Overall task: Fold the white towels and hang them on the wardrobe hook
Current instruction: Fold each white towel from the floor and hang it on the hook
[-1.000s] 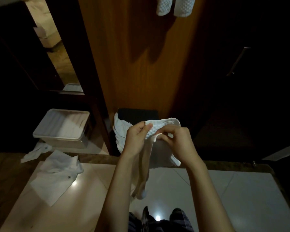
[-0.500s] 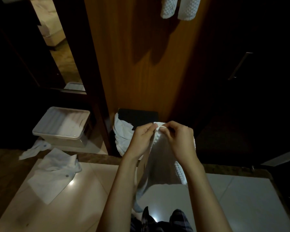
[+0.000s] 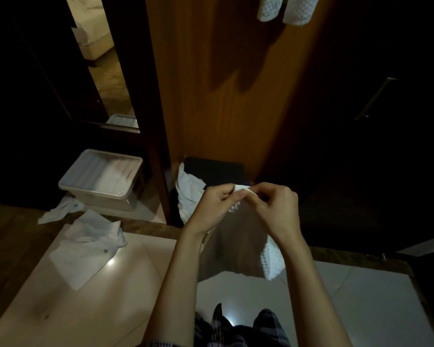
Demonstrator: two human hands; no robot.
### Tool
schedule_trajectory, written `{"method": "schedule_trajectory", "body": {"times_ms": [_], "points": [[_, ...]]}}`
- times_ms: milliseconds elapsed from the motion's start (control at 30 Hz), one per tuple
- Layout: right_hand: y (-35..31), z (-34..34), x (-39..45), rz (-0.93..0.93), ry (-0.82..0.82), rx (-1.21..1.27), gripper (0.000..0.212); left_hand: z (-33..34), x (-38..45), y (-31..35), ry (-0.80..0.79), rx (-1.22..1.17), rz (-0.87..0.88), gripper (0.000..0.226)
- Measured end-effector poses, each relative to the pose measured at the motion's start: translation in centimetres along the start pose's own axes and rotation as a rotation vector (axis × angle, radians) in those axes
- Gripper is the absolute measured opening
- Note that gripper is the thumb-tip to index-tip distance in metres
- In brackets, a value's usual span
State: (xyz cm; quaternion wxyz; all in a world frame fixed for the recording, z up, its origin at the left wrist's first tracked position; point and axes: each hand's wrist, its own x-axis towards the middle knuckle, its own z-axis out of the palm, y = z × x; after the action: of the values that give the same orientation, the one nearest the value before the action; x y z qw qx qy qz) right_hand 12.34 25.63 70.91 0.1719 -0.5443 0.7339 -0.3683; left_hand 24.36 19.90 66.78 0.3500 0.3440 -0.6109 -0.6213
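Both hands, left hand point(image 3: 216, 206) and right hand point(image 3: 273, 209), pinch the towel point(image 3: 273, 261) top edge at twelve o'clock; soft, limp, light.

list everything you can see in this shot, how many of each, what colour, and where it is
held towel: 1, white, hanging from both hands at centre
hung towels: 2 ends showing, white, top of the wooden wardrobe panel
storage box: 1, clear with pale lid, floor at left
loose cloths: 2, white, floor at left, before the box
white cloth: 1, draped over a dark bin at the panel's foot
door handle: 1, metal, dark door at right
left hand: pinches the towel's top edge
right hand: pinches it beside the left
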Motion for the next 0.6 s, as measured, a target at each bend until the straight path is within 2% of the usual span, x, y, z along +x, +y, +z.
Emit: {"method": "schedule_trajectory", "body": {"times_ms": [67,267,533,600], "points": [[-0.15,-0.01,-0.07,0.002,-0.030,0.016,0.014,-0.35,-0.10,-0.01,0.015,-0.001,-0.003,0.012],[0.05,-0.64,0.38,-0.064,-0.144,0.026,0.014,-0.86,-0.43,0.23,0.041,-0.086,0.008,0.021],[0.60,0.03,0.80,-0.081,-0.031,0.025,0.007,-0.17,0.22,-0.35,0.015,-0.022,-0.040,0.020],[0.76,0.26,0.88,-0.050,0.005,0.075,0.016,-0.33,0.33,-0.35,0.014,-0.038,0.001,0.021]]}}
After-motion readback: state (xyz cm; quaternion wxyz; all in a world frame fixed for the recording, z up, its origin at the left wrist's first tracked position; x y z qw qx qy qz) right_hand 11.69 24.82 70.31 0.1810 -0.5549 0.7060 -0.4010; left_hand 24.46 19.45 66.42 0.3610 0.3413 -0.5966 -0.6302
